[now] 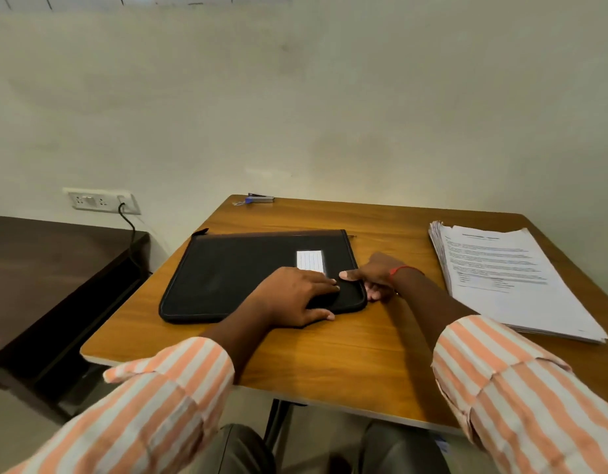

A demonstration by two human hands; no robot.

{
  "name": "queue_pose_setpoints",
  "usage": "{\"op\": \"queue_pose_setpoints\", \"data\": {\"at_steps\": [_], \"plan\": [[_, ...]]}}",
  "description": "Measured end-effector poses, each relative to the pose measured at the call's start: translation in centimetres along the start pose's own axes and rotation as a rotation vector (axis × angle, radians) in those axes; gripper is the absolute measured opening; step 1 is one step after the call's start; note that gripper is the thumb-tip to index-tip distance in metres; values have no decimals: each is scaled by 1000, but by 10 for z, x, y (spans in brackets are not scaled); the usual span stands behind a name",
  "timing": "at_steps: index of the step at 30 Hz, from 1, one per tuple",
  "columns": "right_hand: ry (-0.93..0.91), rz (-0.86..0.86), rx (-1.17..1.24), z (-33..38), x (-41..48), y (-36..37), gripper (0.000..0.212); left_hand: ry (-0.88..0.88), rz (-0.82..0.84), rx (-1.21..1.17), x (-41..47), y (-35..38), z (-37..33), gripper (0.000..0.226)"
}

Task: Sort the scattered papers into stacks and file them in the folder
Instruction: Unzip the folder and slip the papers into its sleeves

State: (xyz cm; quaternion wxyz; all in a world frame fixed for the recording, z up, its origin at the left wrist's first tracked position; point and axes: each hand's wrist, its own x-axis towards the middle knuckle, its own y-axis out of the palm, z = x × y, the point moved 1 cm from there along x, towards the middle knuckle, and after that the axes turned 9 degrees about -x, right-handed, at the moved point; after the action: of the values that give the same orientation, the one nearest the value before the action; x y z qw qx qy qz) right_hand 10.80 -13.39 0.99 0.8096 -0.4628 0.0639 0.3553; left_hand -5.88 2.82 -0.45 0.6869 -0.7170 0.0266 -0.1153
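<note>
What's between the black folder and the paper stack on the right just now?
In the head view, only the right hand, at the right edge of the black folder, then bare wooden table up to the paper stack.

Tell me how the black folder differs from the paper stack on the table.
The black folder is dark, with a white label; the paper stack is white with printed text. The left hand and right hand touch the folder; the stack sits untouched at right. Both lie flat on the wooden table.
</note>
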Motion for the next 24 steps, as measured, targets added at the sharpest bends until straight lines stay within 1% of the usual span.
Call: {"op": "queue_pose_setpoints", "data": {"at_steps": [2, 4, 7, 8, 9, 10, 11, 12, 13, 14, 15, 16, 17, 18, 19, 21, 24], "plan": [[3, 54, 23, 8, 1, 2, 44, -7, 37, -9, -3, -1, 6, 66], [11, 130, 22, 14, 7, 4, 43, -78, 53, -96, -8, -1, 15, 60], [-10, 210, -36, 19, 10, 4, 47, -301, -91, -383, 2, -3, 19, 51], [-49, 214, -45, 19, 11, 4, 49, -359, -135, -414, 12, -3, 20, 51], [-103, 181, -8, 18, 12, 6, 52, -396, -153, -412, 25, -1, 20, 52], [-161, 82, 66, 14, 16, 8, 51, -411, -147, -393, 37, 4, 18, 55], [-199, -70, 166, 10, 22, 11, 45, -412, -113, -368, 50, 10, 17, 61], [-220, -273, 226, 4, 30, 14, 36, -408, -66, -346, 58, 16, 16, 70], [-228, -503, 197, -1, 37, 15, 24, -400, -29, -328, 64, 20, 15, 78], [-210, -677, 70, -2, 43, 16, 12, -385, -10, -315, 66, 21, 15, 84], [-202, -754, -97, 0, 51, 15, 7, -360, -14, -321, 68, 19, 16, 86], [-194, -767, -249, 4, 61, 15, 18, -329, -35, -354, 67, 17, 16, 83], [-189, -755, -339, 6, 70, 14, 28, -290, -67, -385, 63, 13, 12, 75], [-180, -746, -378, 9, 76, 12, 33, -254, -110, -381, 56, 11, 6, 68], [-177, -759, -405, 11, 82, 10, 34, -233, -159, -334, 48, 10, 0, 63], [-179, -783, -451, 13, 96, 4, 30, -234, -212, -237, 30, 10, -7, 67], [-198, -795, -470, 14, 108, -1, 23, -250, -111, -201, 12, 18, -5, 82]]}}
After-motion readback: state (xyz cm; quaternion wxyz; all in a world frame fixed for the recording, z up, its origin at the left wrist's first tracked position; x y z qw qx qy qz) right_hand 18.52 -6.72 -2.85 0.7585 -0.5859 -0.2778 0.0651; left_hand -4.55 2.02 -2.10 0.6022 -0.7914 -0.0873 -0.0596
